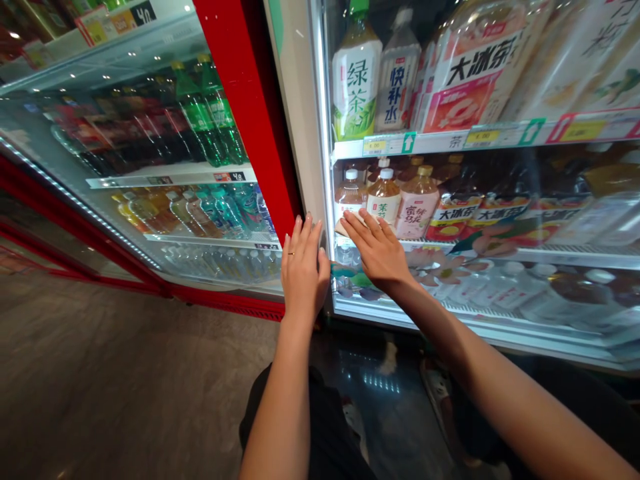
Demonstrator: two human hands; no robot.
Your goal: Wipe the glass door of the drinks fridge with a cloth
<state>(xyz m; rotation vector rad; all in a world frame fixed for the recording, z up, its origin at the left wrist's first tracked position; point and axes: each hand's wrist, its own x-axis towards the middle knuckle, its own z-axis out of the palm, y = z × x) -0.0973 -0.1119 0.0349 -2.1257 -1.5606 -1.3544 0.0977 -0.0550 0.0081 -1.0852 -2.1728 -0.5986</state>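
Note:
My left hand [303, 270] rests on the pale frame [300, 133] of a drinks fridge, fingers together and stretched upward, a ring on one finger. My right hand [376, 245] lies flat with fingers stretched out against the glass door [500, 220] of the right-hand fridge, over a row of tea bottles [384, 195] on the middle shelf. Neither hand holds anything.
A red-framed fridge [235, 100] on the left holds green and dark soda bottles [205, 113] and water. The right fridge's top shelf holds a green tea bottle [356, 80] and large cartons. Price tags [390, 143] line the shelf edges. Dark tiled floor [110, 387] lies below.

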